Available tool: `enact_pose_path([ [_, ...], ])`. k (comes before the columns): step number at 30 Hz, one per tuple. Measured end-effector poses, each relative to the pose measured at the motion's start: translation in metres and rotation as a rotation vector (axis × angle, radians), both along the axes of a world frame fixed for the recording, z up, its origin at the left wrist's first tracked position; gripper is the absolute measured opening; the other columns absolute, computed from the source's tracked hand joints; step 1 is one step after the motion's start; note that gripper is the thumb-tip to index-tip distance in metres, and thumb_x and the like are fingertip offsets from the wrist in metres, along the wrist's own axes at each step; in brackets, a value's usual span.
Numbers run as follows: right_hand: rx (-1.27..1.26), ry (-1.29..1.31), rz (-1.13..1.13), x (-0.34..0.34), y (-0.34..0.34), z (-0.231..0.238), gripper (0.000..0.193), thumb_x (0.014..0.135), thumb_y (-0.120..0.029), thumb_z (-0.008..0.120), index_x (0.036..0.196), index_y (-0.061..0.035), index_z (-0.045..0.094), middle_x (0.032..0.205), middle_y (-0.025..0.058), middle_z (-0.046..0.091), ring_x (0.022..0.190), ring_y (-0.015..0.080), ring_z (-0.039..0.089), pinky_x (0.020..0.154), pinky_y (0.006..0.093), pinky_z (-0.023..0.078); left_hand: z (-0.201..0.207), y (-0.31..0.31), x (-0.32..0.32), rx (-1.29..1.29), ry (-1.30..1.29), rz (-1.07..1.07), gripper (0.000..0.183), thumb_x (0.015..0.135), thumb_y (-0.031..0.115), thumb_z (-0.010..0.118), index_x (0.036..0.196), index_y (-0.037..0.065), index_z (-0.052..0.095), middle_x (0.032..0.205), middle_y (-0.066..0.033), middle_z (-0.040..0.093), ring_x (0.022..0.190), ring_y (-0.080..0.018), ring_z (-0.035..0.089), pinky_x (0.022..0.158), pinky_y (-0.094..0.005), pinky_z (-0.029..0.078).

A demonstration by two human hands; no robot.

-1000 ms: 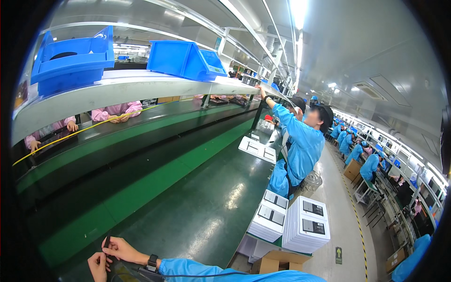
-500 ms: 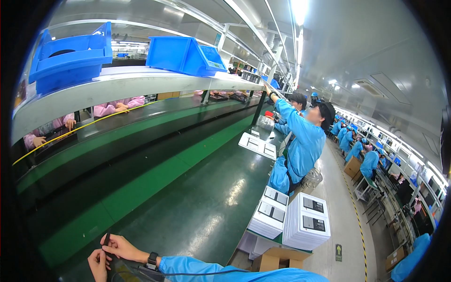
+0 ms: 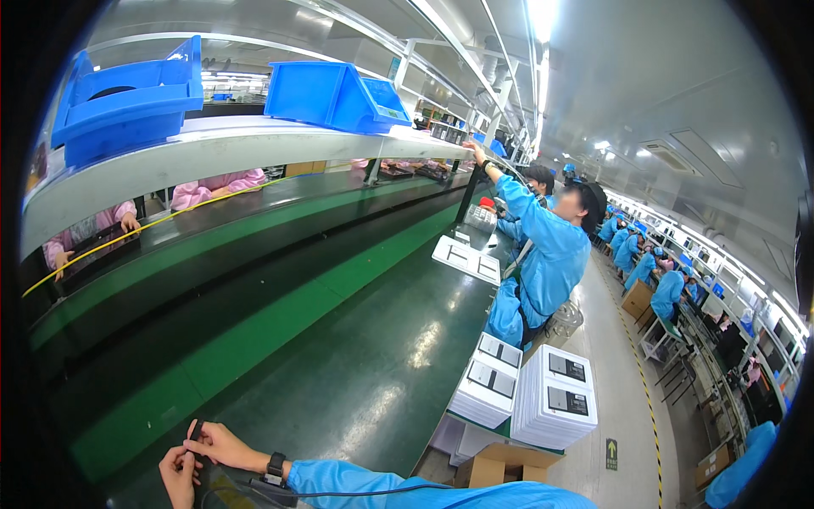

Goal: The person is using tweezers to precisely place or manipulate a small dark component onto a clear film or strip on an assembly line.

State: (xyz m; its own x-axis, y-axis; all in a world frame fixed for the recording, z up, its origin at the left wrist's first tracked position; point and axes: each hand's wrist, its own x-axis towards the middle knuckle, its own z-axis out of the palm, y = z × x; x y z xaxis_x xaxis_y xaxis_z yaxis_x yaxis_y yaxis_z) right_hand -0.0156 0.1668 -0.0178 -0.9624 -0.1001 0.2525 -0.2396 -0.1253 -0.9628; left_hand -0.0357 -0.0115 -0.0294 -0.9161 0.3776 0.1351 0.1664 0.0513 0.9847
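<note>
At the lower left, both of my hands are close together above the green worktop (image 3: 339, 382). A small, thin black strip (image 3: 196, 431) stands up between the fingers of my right hand (image 3: 224, 447), which pinches it; its exact kind is too small to make out. My left hand (image 3: 178, 477) is right beside it, fingers curled together near the strip's lower end. Whatever the left fingertips grip, if anything, is hidden. A dark band with a black device sits on my right wrist, and a dark cable runs along the blue sleeve.
Stacked white trays (image 3: 554, 399) with dark flat pieces stand to the right, above an open cardboard box (image 3: 500, 465). Farther off lies a white tray (image 3: 466, 259) beside a co-worker in blue (image 3: 543, 246) reaching up to the shelf (image 3: 254, 149). Blue bins (image 3: 314, 97) rest on that shelf.
My hands stay nearly in place, with the black strip still in the right fingers. The co-worker's raised hand has shifted slightly left along the shelf edge.
</note>
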Motion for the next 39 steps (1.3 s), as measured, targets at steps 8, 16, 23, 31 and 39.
enact_pose_path([
  [8, 0.049, -0.026, 0.004, 0.003, -0.003, 0.002, 0.020, 0.093, -0.020, 0.064, 0.101, -0.0021, 0.059, 0.073, 0.0003, 0.061, 0.056, 0.0045, 0.054, 0.048, 0.0193, 0.043, 0.013, -0.006, 0.008, -0.055, -0.048, 0.028, 0.017, 0.094, 0.016, 0.059, 0.089, 0.000, 0.064, 0.066, -0.0017, 0.061, 0.052, -0.0045, 0.052, 0.041, -0.0182, 0.038],
  [16, 0.009, -0.072, 0.008, 0.003, 0.001, 0.012, 0.020, 0.092, -0.017, 0.065, 0.106, -0.0031, 0.061, 0.082, 0.0020, 0.065, 0.068, 0.0034, 0.057, 0.054, 0.0193, 0.043, 0.026, 0.001, 0.010, -0.031, -0.115, -0.002, 0.020, 0.093, 0.016, 0.062, 0.106, 0.002, 0.066, 0.081, -0.0031, 0.069, 0.067, -0.0061, 0.061, 0.052, -0.0188, 0.044],
  [23, 0.048, -0.123, 0.064, 0.001, 0.001, 0.000, 0.019, 0.092, -0.017, 0.066, 0.105, -0.0040, 0.063, 0.083, 0.0017, 0.066, 0.061, 0.0032, 0.053, 0.053, 0.0182, 0.041, 0.014, -0.005, 0.011, -0.071, -0.086, 0.000, 0.027, 0.093, 0.024, 0.063, 0.108, 0.002, 0.068, 0.079, -0.0025, 0.070, 0.062, -0.0048, 0.056, 0.053, -0.0195, 0.045],
  [31, 0.069, -0.085, -0.205, 0.003, 0.004, 0.012, 0.016, 0.090, -0.018, 0.069, 0.088, -0.0026, 0.063, 0.067, -0.0015, 0.059, 0.052, 0.0037, 0.048, 0.046, 0.0196, 0.036, 0.028, 0.000, 0.013, -0.084, -0.043, -0.007, 0.025, 0.090, 0.020, 0.067, 0.107, 0.002, 0.069, 0.078, -0.0028, 0.071, 0.063, -0.0037, 0.056, 0.051, -0.0199, 0.044],
  [39, -0.002, -0.095, -0.111, 0.003, 0.001, 0.012, 0.016, 0.092, -0.017, 0.066, 0.095, -0.0016, 0.062, 0.072, 0.0007, 0.060, 0.055, 0.0045, 0.050, 0.048, 0.0198, 0.039, 0.024, -0.004, 0.013, -0.111, -0.028, -0.010, 0.021, 0.093, 0.022, 0.063, 0.100, 0.003, 0.071, 0.077, -0.0015, 0.070, 0.062, -0.0041, 0.054, 0.052, -0.0203, 0.044],
])
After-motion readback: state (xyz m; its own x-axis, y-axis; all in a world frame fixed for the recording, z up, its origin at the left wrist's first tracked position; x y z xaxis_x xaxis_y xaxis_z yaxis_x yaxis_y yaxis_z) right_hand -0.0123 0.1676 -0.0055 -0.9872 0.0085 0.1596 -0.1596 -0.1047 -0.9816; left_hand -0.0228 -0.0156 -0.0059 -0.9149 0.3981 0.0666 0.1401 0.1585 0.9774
